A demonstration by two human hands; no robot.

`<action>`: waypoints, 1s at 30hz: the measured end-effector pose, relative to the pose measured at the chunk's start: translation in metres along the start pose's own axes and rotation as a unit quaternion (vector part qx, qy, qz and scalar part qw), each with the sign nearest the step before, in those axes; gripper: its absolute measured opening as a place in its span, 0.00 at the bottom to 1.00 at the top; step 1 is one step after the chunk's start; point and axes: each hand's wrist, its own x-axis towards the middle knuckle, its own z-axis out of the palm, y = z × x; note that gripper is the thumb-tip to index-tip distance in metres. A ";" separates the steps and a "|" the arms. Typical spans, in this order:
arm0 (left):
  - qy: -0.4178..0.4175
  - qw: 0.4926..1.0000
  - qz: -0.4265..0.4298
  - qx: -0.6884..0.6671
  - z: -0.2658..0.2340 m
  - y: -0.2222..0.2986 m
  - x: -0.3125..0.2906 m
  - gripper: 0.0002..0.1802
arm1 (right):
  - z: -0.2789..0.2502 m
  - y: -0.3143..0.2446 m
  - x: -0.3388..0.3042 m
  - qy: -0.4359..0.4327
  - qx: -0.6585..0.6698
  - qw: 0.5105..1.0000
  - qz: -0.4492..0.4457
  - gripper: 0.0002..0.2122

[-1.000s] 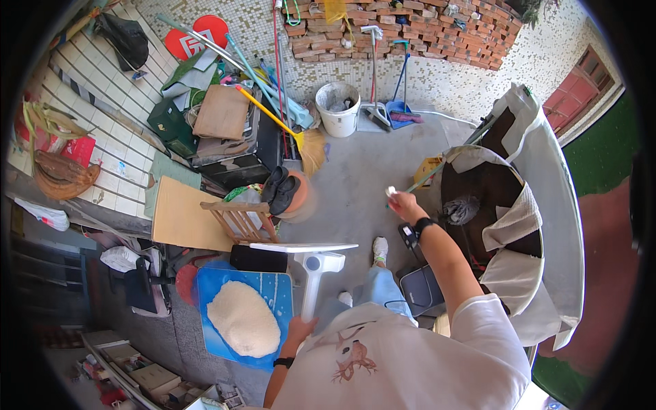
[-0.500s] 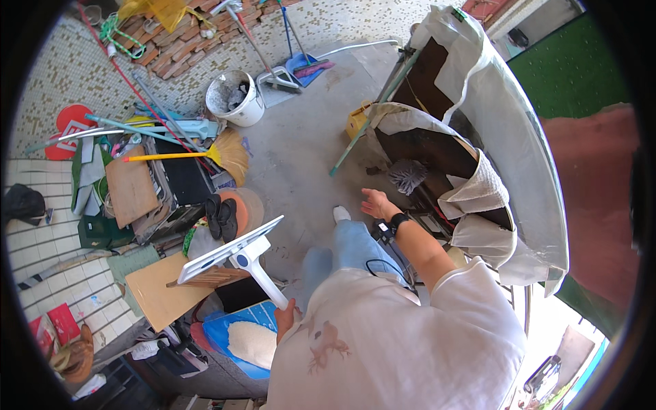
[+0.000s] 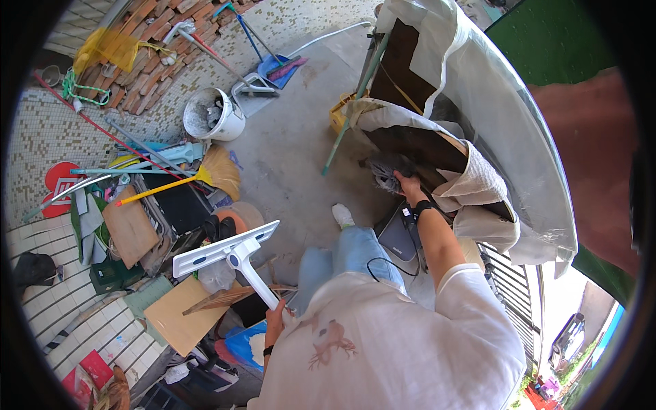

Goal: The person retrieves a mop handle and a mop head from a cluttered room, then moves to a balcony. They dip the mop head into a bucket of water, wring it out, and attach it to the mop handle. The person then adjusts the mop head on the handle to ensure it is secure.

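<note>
My left hand is closed round the handle of a white flat mop, whose long plate is tilted up to the left. My right hand reaches forward and grips a shaggy grey mop head at its near side; part of its fingers is hidden in the strands. That mop head is beside the opening of a dark cabinet draped with pale cloth and plastic sheeting.
A white bucket, a blue dustpan and a straw broom stand or lie ahead and left. Boards, shoes and clutter crowd the left side. A teal pole leans at the cabinet; a grey case lies below my right arm.
My right hand has moved forward from open air to the grey mop head and closed on it. The white flat mop has turned, showing more of its plate's underside.
</note>
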 end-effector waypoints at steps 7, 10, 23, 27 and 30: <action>-0.029 0.997 0.010 0.072 -0.003 0.022 -0.003 0.16 | -0.044 0.010 -0.115 -0.119 0.179 0.977 -0.001 0.16; -0.070 0.992 0.016 0.106 -0.003 0.021 0.009 0.16 | -0.076 0.034 -0.174 -0.216 0.354 0.910 -0.019 0.13; -0.204 0.896 0.071 0.387 0.008 -0.035 0.011 0.19 | -0.224 0.232 -0.369 -0.045 0.617 0.767 -0.167 0.17; -0.217 0.828 0.116 0.503 0.046 -0.078 0.012 0.20 | -0.289 0.302 -0.415 0.024 0.661 0.726 -0.185 0.14; -0.225 0.769 0.148 0.580 0.088 -0.125 0.000 0.20 | -0.347 0.370 -0.446 0.073 0.695 0.689 -0.192 0.14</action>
